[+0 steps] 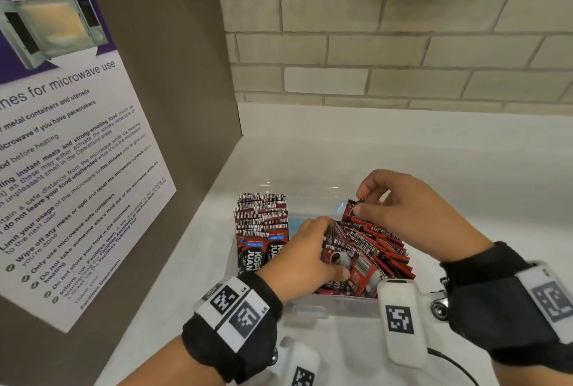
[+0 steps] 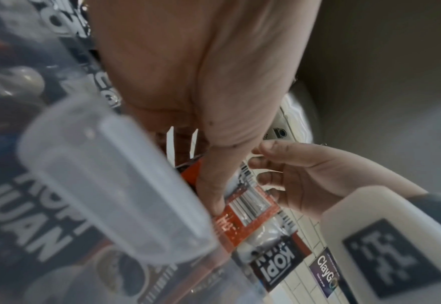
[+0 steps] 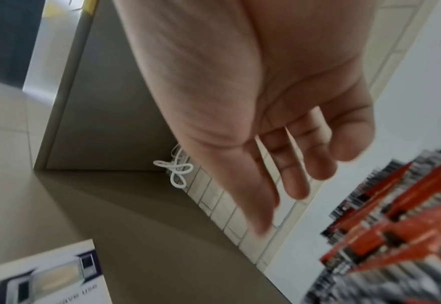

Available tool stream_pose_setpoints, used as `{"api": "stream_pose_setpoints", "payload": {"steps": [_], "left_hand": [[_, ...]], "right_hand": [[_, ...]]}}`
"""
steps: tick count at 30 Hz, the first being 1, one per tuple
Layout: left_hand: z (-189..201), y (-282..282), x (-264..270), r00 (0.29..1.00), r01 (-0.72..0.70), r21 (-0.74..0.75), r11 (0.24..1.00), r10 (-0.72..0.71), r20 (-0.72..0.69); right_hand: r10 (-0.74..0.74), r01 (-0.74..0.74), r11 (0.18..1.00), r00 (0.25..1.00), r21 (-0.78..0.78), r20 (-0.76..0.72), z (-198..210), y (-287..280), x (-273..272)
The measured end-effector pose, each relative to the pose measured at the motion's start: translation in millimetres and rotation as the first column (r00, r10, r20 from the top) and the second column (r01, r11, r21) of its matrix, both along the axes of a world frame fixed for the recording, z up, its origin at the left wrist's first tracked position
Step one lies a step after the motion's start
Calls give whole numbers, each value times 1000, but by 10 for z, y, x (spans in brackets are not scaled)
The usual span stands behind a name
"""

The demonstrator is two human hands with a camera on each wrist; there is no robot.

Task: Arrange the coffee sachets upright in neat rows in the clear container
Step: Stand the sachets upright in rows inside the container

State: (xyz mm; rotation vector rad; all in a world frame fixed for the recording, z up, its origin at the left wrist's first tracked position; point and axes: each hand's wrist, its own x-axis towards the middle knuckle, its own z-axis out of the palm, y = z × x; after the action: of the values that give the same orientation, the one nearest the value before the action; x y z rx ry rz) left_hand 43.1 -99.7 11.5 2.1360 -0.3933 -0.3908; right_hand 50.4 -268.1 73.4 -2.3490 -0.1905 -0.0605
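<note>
A clear container stands on the white counter. Along its left side, red-and-black coffee sachets stand upright in a neat row. On the right, more sachets lean over in a loose stack. My left hand grips the near end of that stack. Its thumb presses a barcode-side sachet in the left wrist view, beside the container's rim. My right hand hovers at the far end, fingertips at the sachet tops. In the right wrist view its fingers are loosely bent with nothing between them, beside the blurred sachets.
A brown panel with a microwave-use poster closes off the left side. A tiled wall runs behind the counter. A black cable lies at the near right. A white cord hangs by the wall corner.
</note>
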Motion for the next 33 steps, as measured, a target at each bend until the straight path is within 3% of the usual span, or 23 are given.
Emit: {"api": "stream_pose_setpoints", "payload": {"steps": [4,8,25,33], "left_hand": [[1,3,-7,1000,-16,-18,1000,17,15],[-10,6,-7,998,-51,-16,999,51,47],[-6,-8,-17,996,-67,-44,997,70,56],[-51,52,-1,981,-125,-86,988,136,136]], "right_hand": [[159,-189,961,974,-200,-160,-29,52,-19],[159,-195,944,976,-265,-149,-61,79,7],[108,-135,954,988,-269,-111,-89,75,15],[114,-137,951,989,-278,-98,-76,67,7]]}}
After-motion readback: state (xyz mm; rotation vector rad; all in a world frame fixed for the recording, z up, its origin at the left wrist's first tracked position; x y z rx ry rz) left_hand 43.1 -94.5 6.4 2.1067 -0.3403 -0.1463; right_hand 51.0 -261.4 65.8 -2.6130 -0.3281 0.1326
